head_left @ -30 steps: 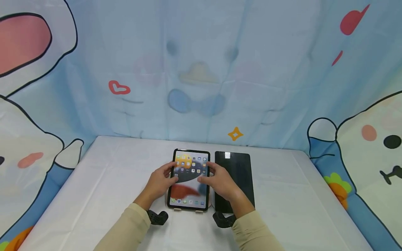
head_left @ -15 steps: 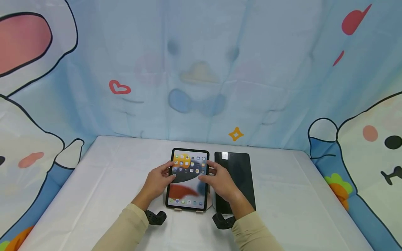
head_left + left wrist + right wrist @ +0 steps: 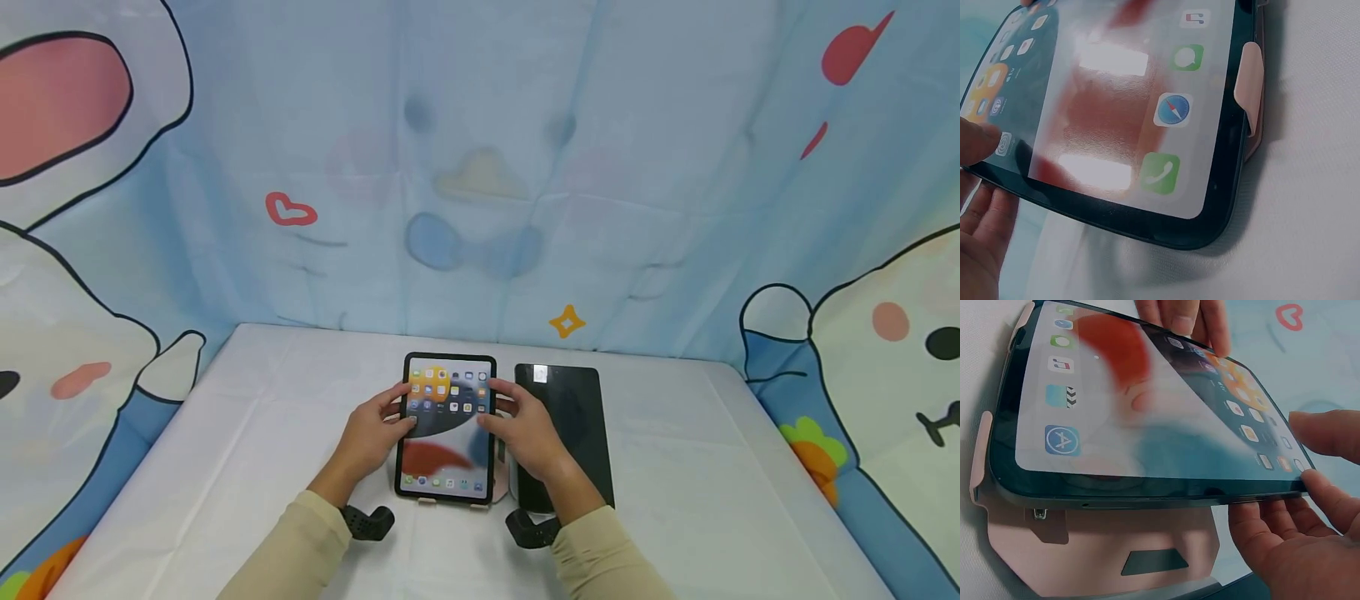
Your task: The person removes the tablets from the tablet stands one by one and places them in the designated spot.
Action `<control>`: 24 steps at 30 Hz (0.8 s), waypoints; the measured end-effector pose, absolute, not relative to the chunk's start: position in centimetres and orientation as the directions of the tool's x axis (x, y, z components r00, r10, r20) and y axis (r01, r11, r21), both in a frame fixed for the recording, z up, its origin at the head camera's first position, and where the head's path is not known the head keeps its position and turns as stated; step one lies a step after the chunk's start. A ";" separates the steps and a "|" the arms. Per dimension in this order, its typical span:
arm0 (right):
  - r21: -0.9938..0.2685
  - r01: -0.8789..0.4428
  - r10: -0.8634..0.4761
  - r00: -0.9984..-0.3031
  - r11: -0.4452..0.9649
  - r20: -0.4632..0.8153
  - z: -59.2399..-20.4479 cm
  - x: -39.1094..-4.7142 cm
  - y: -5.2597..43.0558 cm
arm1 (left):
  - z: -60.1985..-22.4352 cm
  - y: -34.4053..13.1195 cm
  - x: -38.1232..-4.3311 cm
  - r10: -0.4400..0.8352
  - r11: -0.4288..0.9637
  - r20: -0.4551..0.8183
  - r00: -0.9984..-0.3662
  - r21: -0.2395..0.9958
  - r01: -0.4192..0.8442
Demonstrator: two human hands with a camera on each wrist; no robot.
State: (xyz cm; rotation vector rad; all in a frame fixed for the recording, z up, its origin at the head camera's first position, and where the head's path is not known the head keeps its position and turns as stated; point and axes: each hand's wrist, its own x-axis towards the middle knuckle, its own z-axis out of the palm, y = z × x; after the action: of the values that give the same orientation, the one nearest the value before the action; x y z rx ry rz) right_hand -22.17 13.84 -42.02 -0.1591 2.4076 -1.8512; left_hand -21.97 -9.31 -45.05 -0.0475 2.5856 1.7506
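A lit tablet (image 3: 446, 440) sits between the two grips, tilted, its long edges pinched on either side and its lower end reaching nearer the person than either grip. The left hand (image 3: 371, 429) has its thumb over the front of the left edge and its other fingers beyond and behind it, so this grip is nearly closed on the thin rim. The right hand (image 3: 527, 429) mirrors it — digits at the front of the right edge, others bent underneath — just as snugly closed. Both forearms slant in from the near side, palms turned inward, with beige sleeves (image 3: 292, 542) and black wrist mounts (image 3: 367, 523) below the grips. Nearer the person than the grips, small lips of a pink stand (image 3: 1085, 556) curl over the tablet's lower edge. On the screen, a phone icon (image 3: 1160, 174), a compass icon (image 3: 1174, 110) and an icon with a stylised letter A (image 3: 1062, 440) can be made out; app captions are too small to read. Just beside the right grip lies a black slab (image 3: 566, 408), a white label (image 3: 540, 374) at its far end — its print illegible. Beneath everything is a white-covered table (image 3: 262, 425); a cartoon backdrop (image 3: 480, 100) hangs beyond both grips.
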 end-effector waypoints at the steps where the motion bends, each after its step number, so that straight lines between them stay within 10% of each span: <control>1: -0.968 -0.022 -0.148 -0.989 0.248 -0.015 -42.0 -22.2 13.8 | -45.1 -9.3 -22.0 -0.018 0.373 -0.034 -0.999 0.927 -0.038; 24: -0.975 -0.071 -0.154 -0.987 0.212 0.038 -42.5 -22.3 13.1 | -44.4 -10.6 -21.5 -0.014 0.333 -0.038 -0.999 0.942 -0.041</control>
State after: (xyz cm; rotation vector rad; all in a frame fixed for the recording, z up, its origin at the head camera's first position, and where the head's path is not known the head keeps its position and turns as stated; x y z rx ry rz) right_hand -22.28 13.13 -42.51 -0.2221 2.3924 -1.9184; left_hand -21.53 -10.61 -44.35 -0.0523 2.5456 1.8010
